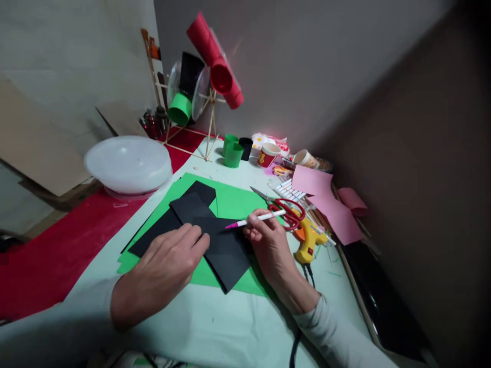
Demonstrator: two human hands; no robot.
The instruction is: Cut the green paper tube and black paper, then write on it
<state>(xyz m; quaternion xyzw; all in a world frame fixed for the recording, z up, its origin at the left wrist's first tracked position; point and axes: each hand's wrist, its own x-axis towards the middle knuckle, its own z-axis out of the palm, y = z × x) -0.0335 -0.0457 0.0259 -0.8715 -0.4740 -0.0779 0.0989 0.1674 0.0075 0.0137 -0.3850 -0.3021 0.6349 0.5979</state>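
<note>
My left hand [169, 260] lies palm down on black paper [226, 253], fingers together, pinning it to the green sheet [230, 202] underneath. My right hand [268, 240] pinches a white pen with a pink tip [253, 220], its point resting at the upper edge of the black paper. More black paper pieces [187, 204] overlap further back on the green sheet.
Red-handled scissors [286, 212] and a yellow glue gun [309, 240] lie just right of my right hand. Pink paper [326, 199], markers and paper cups [268, 153] sit behind. A white plastic lid [128, 163] rests at left on red paper [46, 255]; a stick stand with red and green tubes [215, 66] stands at the back.
</note>
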